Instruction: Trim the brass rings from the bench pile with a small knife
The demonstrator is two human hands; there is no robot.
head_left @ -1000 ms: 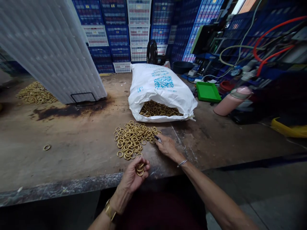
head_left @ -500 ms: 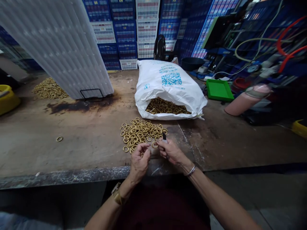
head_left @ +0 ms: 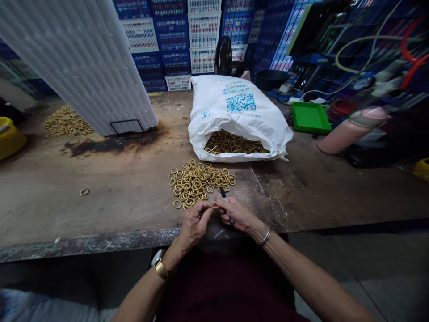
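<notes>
— Both hands now meet at the near side of the heap of gold-coloured rings (head_left: 194, 181), no longer apart as they are a second earlier. What do they hold?

— From where I stand, the left hand (head_left: 195, 223) pinches one ring (head_left: 214, 207) at its thumb tip; its palm is hidden, so I can't tell what else is inside. The right hand (head_left: 239, 214) closes round a dark-tipped tool (head_left: 223, 193), fingertips on that same ring.

— How much is done?

— I can't tell finished rings from unfinished. Plenty seems left: the near heap lies loose, an open white sack (head_left: 214, 107) beyond shows many more. Another pile (head_left: 65, 123) sits far left, and a lone ring (head_left: 84, 194) lies nearer, on the left.
</notes>
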